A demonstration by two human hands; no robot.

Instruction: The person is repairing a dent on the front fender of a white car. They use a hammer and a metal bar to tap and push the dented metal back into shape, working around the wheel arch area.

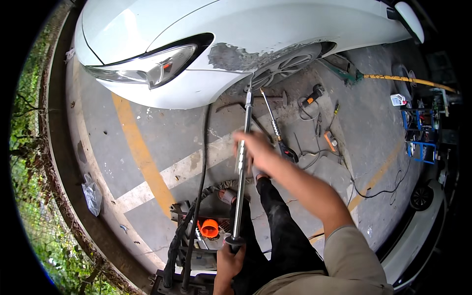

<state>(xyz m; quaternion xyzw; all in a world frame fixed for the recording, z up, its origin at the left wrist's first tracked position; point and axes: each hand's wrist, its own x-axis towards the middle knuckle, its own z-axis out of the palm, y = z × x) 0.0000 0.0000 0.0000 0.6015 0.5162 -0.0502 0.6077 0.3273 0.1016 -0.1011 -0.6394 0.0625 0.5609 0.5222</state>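
Right hand (253,146) blurred; grip on rod (240,199) unclear.

White on car body (275,19), blotchy grey on fender (228,57); silver along rod (240,201); orange on cup (210,227); yellow stripes across grey floor (105,162).

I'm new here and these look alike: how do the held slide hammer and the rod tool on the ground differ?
Pose: the slide hammer is in the left hand's grip, while the rod tool lies on the ground.
End: the slide hammer has a dark disc beside that hand; the rod tool has a black handle.
Size: the slide hammer looks longer than the rod tool, but is nearer the camera.
Both have slim metal shafts.
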